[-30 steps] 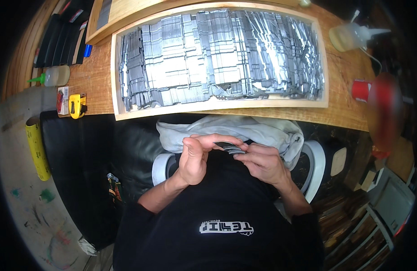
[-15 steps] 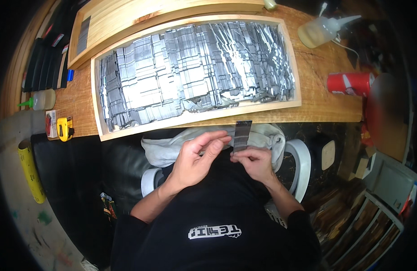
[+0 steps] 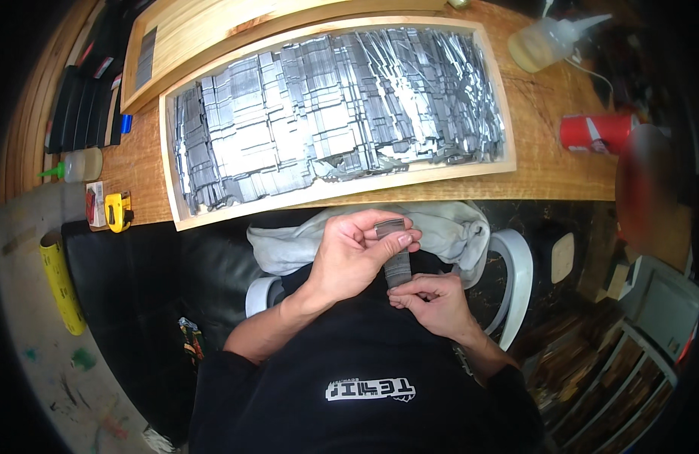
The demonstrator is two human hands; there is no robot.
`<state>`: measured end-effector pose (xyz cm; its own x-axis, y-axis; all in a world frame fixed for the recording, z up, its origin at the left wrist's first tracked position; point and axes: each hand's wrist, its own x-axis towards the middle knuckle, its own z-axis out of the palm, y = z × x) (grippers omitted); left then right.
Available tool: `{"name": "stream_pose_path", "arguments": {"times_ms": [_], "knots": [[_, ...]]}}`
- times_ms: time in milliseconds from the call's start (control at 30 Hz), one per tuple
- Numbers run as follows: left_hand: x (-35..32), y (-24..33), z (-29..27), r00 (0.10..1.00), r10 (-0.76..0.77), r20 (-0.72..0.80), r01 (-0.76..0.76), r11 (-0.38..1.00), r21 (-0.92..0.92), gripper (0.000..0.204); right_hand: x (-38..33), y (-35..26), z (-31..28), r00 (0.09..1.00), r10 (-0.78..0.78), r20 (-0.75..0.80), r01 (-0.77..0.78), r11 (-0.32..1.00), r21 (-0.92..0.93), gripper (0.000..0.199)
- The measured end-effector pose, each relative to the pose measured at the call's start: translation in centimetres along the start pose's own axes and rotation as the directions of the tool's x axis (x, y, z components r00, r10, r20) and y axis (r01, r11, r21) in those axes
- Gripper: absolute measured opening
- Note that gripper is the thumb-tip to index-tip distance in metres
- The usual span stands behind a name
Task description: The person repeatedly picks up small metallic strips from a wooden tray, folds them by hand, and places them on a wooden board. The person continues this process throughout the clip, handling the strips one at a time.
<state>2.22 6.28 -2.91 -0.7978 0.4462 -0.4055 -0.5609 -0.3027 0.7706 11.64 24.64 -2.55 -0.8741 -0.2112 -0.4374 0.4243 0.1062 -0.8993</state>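
Note:
A narrow dark grey strip with fine stripes point(image 3: 398, 268) stands between my two hands, just in front of the table edge. My left hand point(image 3: 349, 253) grips its upper end, thumb in front and fingers behind. At the lower end, my right hand point(image 3: 439, 303) pinches the strip between thumb and fingertips. Whether it is one strip or a thin stack, I cannot tell. Beyond my hands, a shallow wooden tray point(image 3: 440, 174) is packed with many similar grey strips point(image 3: 319, 113), neatly layered at left and more jumbled at right.
Another wooden tray point(image 3: 213, 41) sits behind. On the table's right are a squeeze bottle point(image 3: 539, 49) and a red can point(image 3: 598, 134). A yellow tape measure point(image 3: 119, 213) and green-tipped bottle point(image 3: 85, 164) stand at left. A pale cloth point(image 3: 459, 238) lies below the table edge, by a chair armrest point(image 3: 514, 272).
My left hand has moved right and closed on the strip's upper end; before, it was beside it with fingers apart. My right hand and the strip have come lower, nearer my body.

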Motion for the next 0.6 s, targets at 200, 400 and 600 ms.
{"name": "stream_pose_path", "arguments": {"times_ms": [200,400,600], "knots": [[-0.5,0.9,-0.8,0.958,-0.282,0.055,0.277,0.957,0.083,0.019,-0.8,0.0,0.7,0.995,0.094,0.019,-0.095,0.980,0.177,0.010],[1.2,2.8,-2.2,0.913,-0.401,0.077,0.393,0.914,0.101,0.019,0.1,-0.7,1.6,0.972,-0.233,0.025,0.232,0.972,0.036,0.018],[1.1,2.5,-2.3,0.918,-0.388,0.082,0.383,0.921,0.064,0.018,0.5,0.7,2.4,0.959,-0.282,0.021,0.283,0.958,-0.049,0.023]]}}
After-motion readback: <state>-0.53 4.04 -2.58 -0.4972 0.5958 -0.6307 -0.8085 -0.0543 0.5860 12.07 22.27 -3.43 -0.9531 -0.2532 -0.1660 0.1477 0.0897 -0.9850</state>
